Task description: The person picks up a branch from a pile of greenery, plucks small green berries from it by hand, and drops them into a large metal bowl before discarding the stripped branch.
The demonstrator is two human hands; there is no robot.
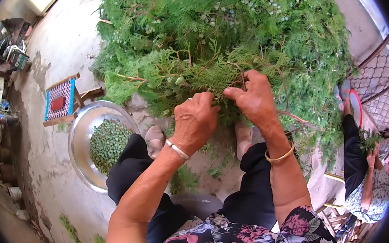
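My right hand (257,100) is closed round the brown stem of an evergreen branch (218,74) with flat, scaly green sprays. Close beside it on the left, my left hand (196,121) has its fingers curled in at the branch's lower edge; what they pinch is hidden. A pale green cone (180,81) shows among the sprays. Behind both hands rises a large heap of cut evergreen branches (222,15), dotted with pale cones. By my left knee stands a wide metal basin (79,161) holding a mound of small green cones (110,143).
A small folding stool (61,99) with a woven seat stands beyond the basin. At the right sits another person (370,193) holding a green sprig, near a wire-mesh fence (377,78). Bags and buckets (12,195) line the left wall. Loose sprigs (183,178) lie around my feet.
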